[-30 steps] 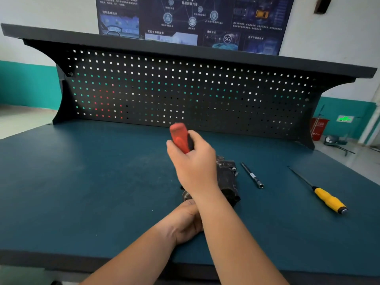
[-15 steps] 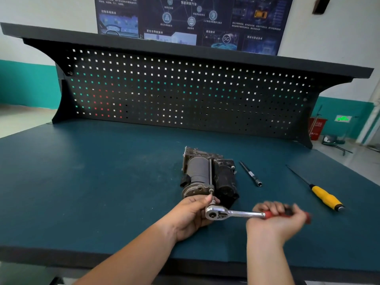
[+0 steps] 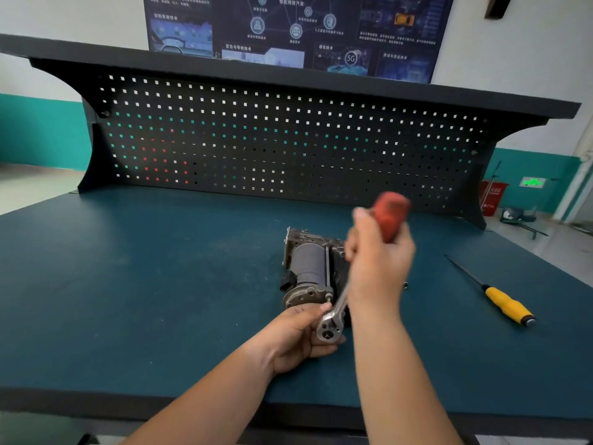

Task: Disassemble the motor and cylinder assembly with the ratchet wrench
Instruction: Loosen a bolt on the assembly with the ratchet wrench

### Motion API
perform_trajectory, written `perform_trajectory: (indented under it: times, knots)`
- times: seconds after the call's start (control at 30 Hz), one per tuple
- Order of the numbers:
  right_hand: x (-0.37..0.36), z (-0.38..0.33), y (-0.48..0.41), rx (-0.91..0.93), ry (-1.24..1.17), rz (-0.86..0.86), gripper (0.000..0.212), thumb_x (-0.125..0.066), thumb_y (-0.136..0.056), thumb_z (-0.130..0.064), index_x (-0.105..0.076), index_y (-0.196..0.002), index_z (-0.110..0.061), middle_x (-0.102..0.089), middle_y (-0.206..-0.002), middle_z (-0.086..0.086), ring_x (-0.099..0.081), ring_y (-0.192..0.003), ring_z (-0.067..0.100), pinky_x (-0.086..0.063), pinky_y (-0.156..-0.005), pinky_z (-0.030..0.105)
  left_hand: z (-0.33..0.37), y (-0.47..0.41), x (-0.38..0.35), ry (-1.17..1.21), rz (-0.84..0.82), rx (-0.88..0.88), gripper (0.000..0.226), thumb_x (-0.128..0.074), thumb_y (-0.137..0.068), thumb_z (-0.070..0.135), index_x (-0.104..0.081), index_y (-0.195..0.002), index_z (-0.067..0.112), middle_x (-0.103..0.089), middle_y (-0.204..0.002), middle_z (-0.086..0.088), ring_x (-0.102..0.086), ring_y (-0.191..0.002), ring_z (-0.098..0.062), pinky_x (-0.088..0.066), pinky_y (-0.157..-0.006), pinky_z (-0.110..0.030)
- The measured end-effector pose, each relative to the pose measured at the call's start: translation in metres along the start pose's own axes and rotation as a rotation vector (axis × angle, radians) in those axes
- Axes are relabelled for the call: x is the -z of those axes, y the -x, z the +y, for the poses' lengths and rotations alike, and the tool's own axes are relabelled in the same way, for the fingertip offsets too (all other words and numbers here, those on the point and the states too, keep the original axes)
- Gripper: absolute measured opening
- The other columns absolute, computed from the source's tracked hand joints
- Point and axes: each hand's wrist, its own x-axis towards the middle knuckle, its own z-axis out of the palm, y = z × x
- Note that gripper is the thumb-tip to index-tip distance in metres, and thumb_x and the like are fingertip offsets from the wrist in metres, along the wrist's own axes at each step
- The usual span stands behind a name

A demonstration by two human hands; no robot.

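On the blue bench (image 3: 160, 300), right hand (image 3: 378, 264) fingers grip the ratchet wrench (image 3: 333, 319) handle; left hand (image 3: 295, 338) fingers clasp its head.

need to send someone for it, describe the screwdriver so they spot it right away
On the blue-green workbench, look right of the grey motor. The screwdriver lies flat there, and its yellow handle sets it apart from the red-handled wrench.
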Motion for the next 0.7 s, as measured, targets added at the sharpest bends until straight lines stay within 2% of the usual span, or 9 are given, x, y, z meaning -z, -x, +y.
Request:
perform_trajectory:
  times: [0.07,0.13,0.23,0.33,0.47,0.53,0.63,0.7]
  knots:
    - [-0.018,0.005,0.006,0.09,0.27,-0.189,0.017,-0.064,-0.072,-0.027,-0.052,-0.061,-0.027,-0.043,-0.046,-0.012,-0.038,-0.046,0.006,-0.034,-0.048,0.023,0.0,0.0,0.0,0.011,-0.021,-0.006,0.018,-0.057,-0.089,0.022,-0.071,-0.081,0.014,-0.072,-0.078,-0.006,-0.07,-0.069,-0.017,-0.058,-0.066,-0.032]
    - [-0.032,0.012,0.014,0.178,0.474,-0.35,0.029,-0.066,-0.077,-0.027,-0.044,-0.058,-0.026,-0.044,-0.047,-0.014,-0.037,-0.046,0.005,-0.031,-0.048,0.021,0.001,0.001,0.001,0.008,-0.038,-0.006,0.02,-0.053,-0.092,0.012,-0.07,-0.08,0.011,-0.069,-0.073,-0.006,-0.067,-0.064,-0.016,-0.056,-0.06,-0.029]
    - [-0.045,0.021,0.024,0.217,0.597,-0.494,0.041,-0.068,-0.082,-0.024,-0.035,-0.057,-0.028,-0.043,-0.046,-0.014,-0.039,-0.047,0.008,-0.028,-0.047,0.019,0.006,0.006,0.0,0.022,-0.066,-0.014,0.008,-0.054,-0.089,0.004,-0.062,-0.091,0.004,-0.064,-0.07,-0.005,-0.063,-0.057,-0.012,-0.052,-0.054,-0.024]
    - [-0.043,0.021,0.026,0.227,0.58,-0.49,0.042,-0.068,-0.083,-0.022,-0.036,-0.057,-0.028,-0.042,-0.045,-0.014,-0.037,-0.047,0.008,-0.028,-0.047,0.019,0.004,0.006,-0.001,0.028,-0.077,-0.04,0.009,-0.053,-0.09,0.001,-0.06,-0.087,0.004,-0.062,-0.069,-0.005,-0.061,-0.055,-0.012,-0.05,-0.052,-0.023]
    - [-0.026,0.005,0.017,0.117,0.338,-0.287,0.028,-0.069,-0.077,-0.022,-0.049,-0.058,-0.024,-0.043,-0.047,-0.013,-0.038,-0.046,0.004,-0.033,-0.047,0.019,-0.001,0.003,0.0,-0.01,-0.063,-0.083,0.03,-0.054,-0.088,0.004,-0.072,-0.066,0.013,-0.068,-0.064,-0.001,-0.065,-0.058,-0.011,-0.054,-0.057,-0.026]
    - [-0.01,-0.003,0.01,0.031,0.135,-0.099,0.017,-0.066,-0.074,-0.023,-0.054,-0.062,-0.023,-0.044,-0.046,-0.011,-0.039,-0.043,0.005,-0.034,-0.043,0.019,0.001,0.003,-0.002,-0.012,-0.052,-0.076,0.025,-0.058,-0.084,0.015,-0.076,-0.067,0.015,-0.071,-0.069,-0.001,-0.069,-0.063,-0.011,-0.057,-0.063,-0.028]
    - [0.025,-0.007,0.003,-0.058,-0.178,0.24,0.022,-0.06,-0.085,-0.012,-0.045,-0.071,-0.019,-0.044,-0.043,-0.011,-0.038,-0.037,0.003,-0.03,-0.04,0.016,0.002,0.005,-0.002,-0.009,-0.022,-0.073,0.02,-0.061,-0.075,0.027,-0.077,-0.069,0.018,-0.073,-0.072,-0.001,-0.07,-0.065,-0.012,-0.056,-0.06,-0.025]
    - [0.053,-0.003,0.003,-0.156,-0.331,0.435,0.025,-0.051,-0.092,-0.014,-0.041,-0.069,-0.021,-0.041,-0.043,-0.01,-0.035,-0.038,0.004,-0.029,-0.042,0.018,0.001,0.005,-0.002,-0.001,-0.023,-0.066,0.019,-0.061,-0.075,0.027,-0.077,-0.068,0.018,-0.073,-0.072,-0.001,-0.07,-0.066,-0.011,-0.055,-0.057,-0.024]
